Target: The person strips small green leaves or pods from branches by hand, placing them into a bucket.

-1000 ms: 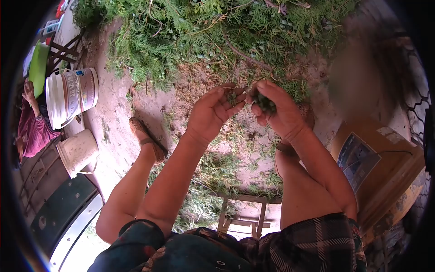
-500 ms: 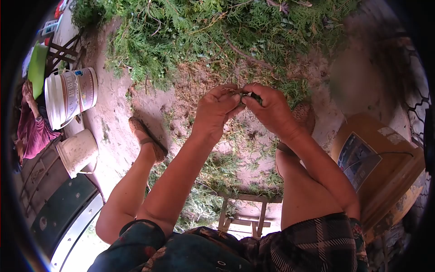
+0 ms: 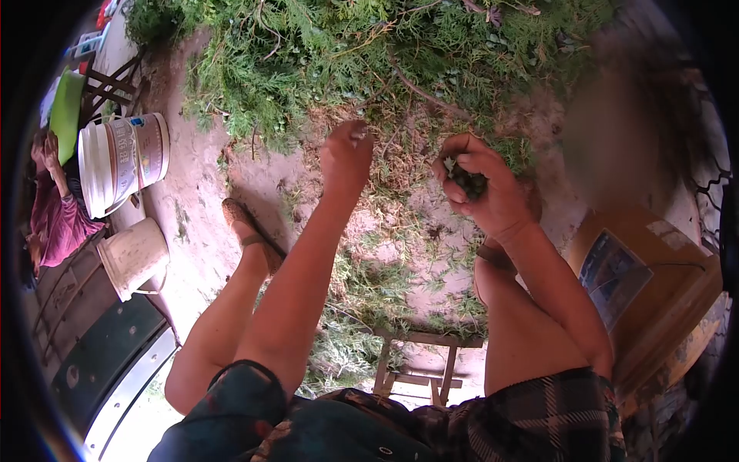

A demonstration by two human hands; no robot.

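Observation:
My right hand [image 3: 499,189] is curled around several small green seed cones [image 3: 468,183], which show in the hollow of the palm between thumb and fingers. My left hand [image 3: 345,160] is apart from it, further left, with the fingers curled in. The back of that hand faces me, and what its fingers hold, if anything, is hidden. Beyond both hands lies a big heap of green conifer branches [image 3: 300,77], with feathery, scale-like sprigs and some bare brown twigs. Loose green and brown clippings [image 3: 385,266] are scattered on the ground below the hands.
At the left stand a white printed bucket [image 3: 127,162] and a smaller pale bucket [image 3: 135,258]. Behind them another person in a pink sleeve [image 3: 65,231] is by a green item [image 3: 68,112]. A yellow-brown container [image 3: 639,285] is at the right, a wooden stool [image 3: 416,339] below me.
My hands were together at a sprig or small piece and are now apart. The left hand moved left and up; the right moved right and turned, showing the green cones in its palm.

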